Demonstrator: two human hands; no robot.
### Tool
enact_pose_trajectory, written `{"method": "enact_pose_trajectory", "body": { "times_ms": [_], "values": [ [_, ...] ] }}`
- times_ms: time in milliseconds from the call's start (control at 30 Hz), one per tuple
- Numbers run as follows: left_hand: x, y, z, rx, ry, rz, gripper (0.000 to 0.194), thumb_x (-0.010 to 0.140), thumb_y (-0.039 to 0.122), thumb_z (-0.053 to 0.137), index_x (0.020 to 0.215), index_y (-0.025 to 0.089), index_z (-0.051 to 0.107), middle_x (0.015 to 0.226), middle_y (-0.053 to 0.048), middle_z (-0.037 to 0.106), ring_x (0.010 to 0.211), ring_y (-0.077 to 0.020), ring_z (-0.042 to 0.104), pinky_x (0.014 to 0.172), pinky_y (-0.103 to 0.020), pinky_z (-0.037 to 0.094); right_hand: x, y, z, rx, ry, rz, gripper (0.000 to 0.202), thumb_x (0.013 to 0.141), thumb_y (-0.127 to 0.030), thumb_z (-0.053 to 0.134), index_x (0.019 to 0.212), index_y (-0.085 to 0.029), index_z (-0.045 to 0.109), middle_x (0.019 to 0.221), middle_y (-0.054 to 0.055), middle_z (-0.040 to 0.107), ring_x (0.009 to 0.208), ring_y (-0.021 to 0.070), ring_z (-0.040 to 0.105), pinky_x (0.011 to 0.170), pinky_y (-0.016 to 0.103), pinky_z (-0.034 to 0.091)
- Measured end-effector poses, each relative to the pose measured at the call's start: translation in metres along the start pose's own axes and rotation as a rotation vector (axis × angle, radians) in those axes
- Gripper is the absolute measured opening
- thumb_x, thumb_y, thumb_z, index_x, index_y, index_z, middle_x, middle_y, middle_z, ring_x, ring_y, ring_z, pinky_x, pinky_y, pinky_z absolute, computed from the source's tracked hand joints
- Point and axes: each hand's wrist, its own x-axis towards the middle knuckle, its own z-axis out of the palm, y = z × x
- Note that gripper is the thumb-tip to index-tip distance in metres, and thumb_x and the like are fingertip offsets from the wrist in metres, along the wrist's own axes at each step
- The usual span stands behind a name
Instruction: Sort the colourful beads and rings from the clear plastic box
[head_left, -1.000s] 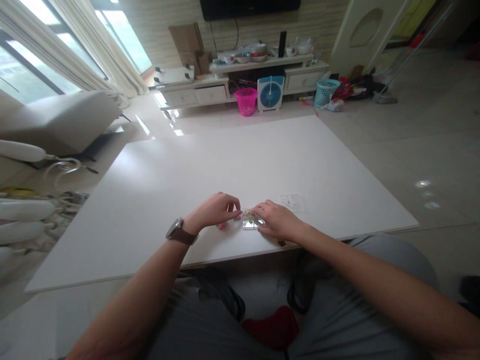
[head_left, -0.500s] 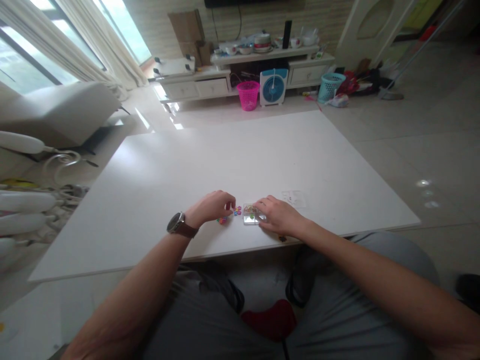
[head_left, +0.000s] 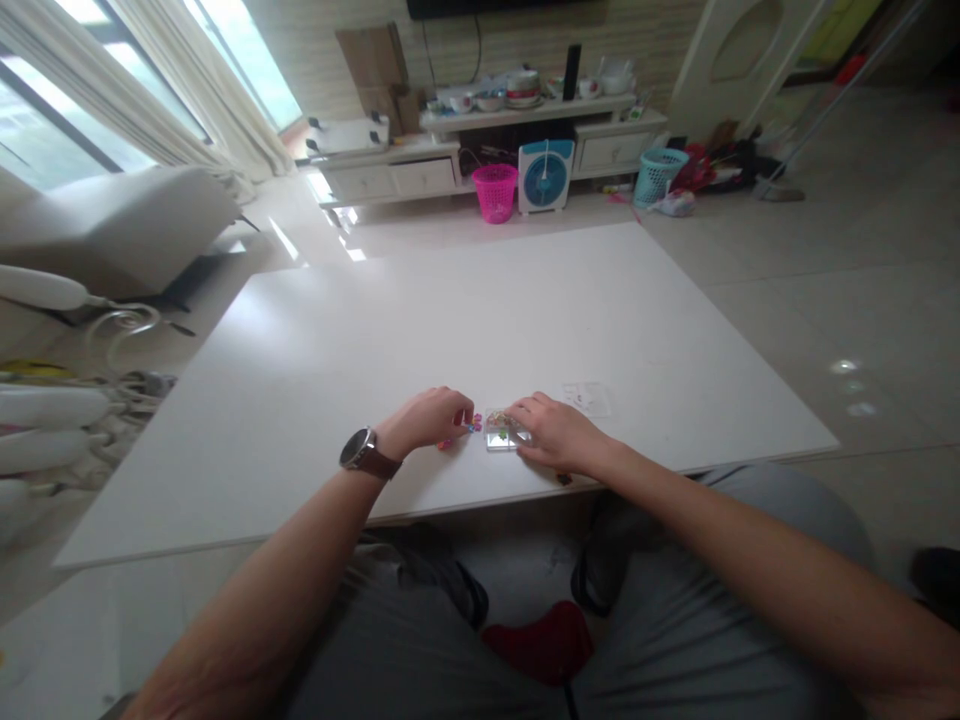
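My left hand (head_left: 439, 415), with a watch on its wrist, is bent down on the table with thumb and fingertips closing at small colourful flower-like pieces (head_left: 478, 422). More of these pieces lie partly hidden under it. My right hand (head_left: 556, 432) rests with its fingers curled over a clear, shallow box with compartments (head_left: 496, 441), gripping its right side. Inside, a green piece (head_left: 502, 435) lies in the near part, and gold-coloured bits show in the far part. A small dark item with some orange (head_left: 563, 479) is beside my right wrist, at the table's near edge.
A clear plastic lid or tray (head_left: 587, 399) lies flat beyond my right hand on the white table (head_left: 450, 310). Beyond the table are a pink basket (head_left: 495, 192), a blue fan (head_left: 546, 176) and a low cabinet. Chairs stand at the left.
My left hand has shifted slightly right and toward me, its fingertips now down at the colourful pieces beside the box. My right hand stays on the box.
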Motion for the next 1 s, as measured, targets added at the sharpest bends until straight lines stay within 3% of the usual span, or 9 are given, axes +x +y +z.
{"method": "enact_pose_trajectory", "body": {
  "times_ms": [700,833,1000],
  "values": [
    [0.003,0.003,0.015,0.021,-0.062,-0.001,0.014,0.066,0.021,0.063,0.076,0.023,0.072,0.074,-0.001,0.071,0.065,-0.0154,0.062,0.060,-0.025,0.042,0.000,0.000,0.000,0.000,0.001,-0.004,0.042,0.084,-0.028,0.066,0.123,-0.015,0.056,0.115,0.013,0.061,0.108,0.0255,0.050,0.093,0.037,0.044],
    [0.001,0.006,0.007,-0.007,-0.070,0.020,0.013,0.066,0.022,0.064,0.075,0.022,0.072,0.072,-0.001,0.071,0.064,-0.0146,0.061,0.059,-0.024,0.042,0.000,0.000,0.000,0.001,0.003,-0.005,0.044,0.084,-0.027,0.065,0.125,-0.015,0.056,0.116,0.013,0.061,0.109,0.0260,0.050,0.092,0.037,0.044],
    [-0.003,0.016,-0.008,-0.104,0.011,0.100,0.015,0.073,0.023,0.061,0.082,0.023,0.073,0.072,0.002,0.071,0.062,-0.0110,0.060,0.062,-0.022,0.041,-0.001,-0.001,-0.001,0.011,0.002,-0.004,0.044,0.084,-0.026,0.065,0.125,-0.015,0.056,0.116,0.013,0.061,0.108,0.0257,0.050,0.092,0.037,0.045]
  ]
}}
